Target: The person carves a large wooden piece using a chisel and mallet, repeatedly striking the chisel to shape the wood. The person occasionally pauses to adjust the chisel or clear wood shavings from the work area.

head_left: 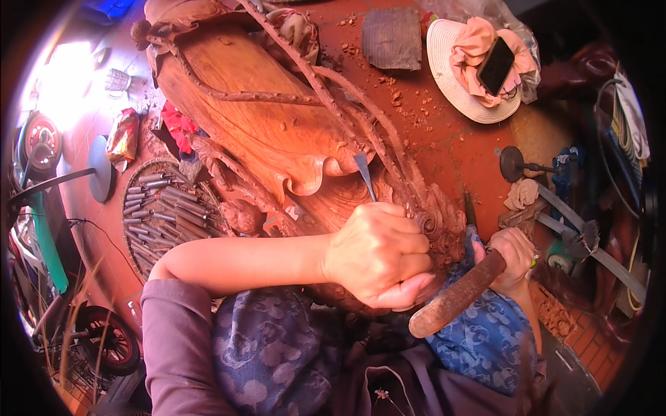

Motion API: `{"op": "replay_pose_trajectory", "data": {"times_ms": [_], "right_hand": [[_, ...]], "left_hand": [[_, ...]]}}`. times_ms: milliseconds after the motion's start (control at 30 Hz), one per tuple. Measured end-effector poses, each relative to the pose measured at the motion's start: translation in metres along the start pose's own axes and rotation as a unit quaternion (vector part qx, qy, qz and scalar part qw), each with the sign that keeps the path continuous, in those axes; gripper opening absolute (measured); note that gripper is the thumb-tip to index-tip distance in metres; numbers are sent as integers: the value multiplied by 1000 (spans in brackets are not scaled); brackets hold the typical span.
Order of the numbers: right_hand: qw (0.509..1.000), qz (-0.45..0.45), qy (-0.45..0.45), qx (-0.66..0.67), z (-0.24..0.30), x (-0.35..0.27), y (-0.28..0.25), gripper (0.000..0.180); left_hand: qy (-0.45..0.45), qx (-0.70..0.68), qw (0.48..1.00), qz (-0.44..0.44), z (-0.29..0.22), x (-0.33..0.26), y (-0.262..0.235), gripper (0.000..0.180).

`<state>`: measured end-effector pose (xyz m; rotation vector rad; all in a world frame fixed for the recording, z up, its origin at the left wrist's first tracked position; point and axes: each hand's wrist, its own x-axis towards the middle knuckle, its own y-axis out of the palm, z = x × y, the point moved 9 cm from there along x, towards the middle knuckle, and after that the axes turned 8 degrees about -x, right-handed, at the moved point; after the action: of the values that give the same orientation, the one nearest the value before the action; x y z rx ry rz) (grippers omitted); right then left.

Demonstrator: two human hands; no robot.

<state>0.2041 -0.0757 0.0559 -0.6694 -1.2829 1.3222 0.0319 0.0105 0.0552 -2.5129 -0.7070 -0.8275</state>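
My left hand (378, 256) is closed in a fist around a chisel (364, 173). The flat metal blade sticks out past the knuckles, pointing away from me, and the handle is hidden in the fist. Beneath it lies a large reddish-brown wood carving (257, 132) with a smooth leaf-like hollow, wavy edges and raised branch-like stems. My right hand (512, 256) grips a rounded wooden club (454, 297) whose thick end slants toward my left hand, apart from it. Whether the blade touches the wood I cannot tell.
A round basket (128, 201) of many chisels stands left of the carving. Beyond are a dark wooden block (392, 39), a sun hat (440, 66) with a phone (496, 66) on it, and scattered wood chips. At the right stand a round-based metal stand (512, 164) and metal strips (610, 260).
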Motion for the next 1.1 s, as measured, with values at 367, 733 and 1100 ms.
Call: {"op": "replay_pose_trajectory", "data": {"times_ms": [367, 733, 1100], "right_hand": [[1000, 21, -11, -1, 5, 4, 6, 30], [996, -27, -72, 48, 13, -1, -2, 34], [997, 12, -68, 42, 11, 3, 3, 32]], "left_hand": [[-19, -61, 998, -18, 21, -3, 3, 23], [-28, -80, 996, -34, 18, 2, -1, 23], [-25, -53, 998, -19, 18, 0, 3, 23]]}}
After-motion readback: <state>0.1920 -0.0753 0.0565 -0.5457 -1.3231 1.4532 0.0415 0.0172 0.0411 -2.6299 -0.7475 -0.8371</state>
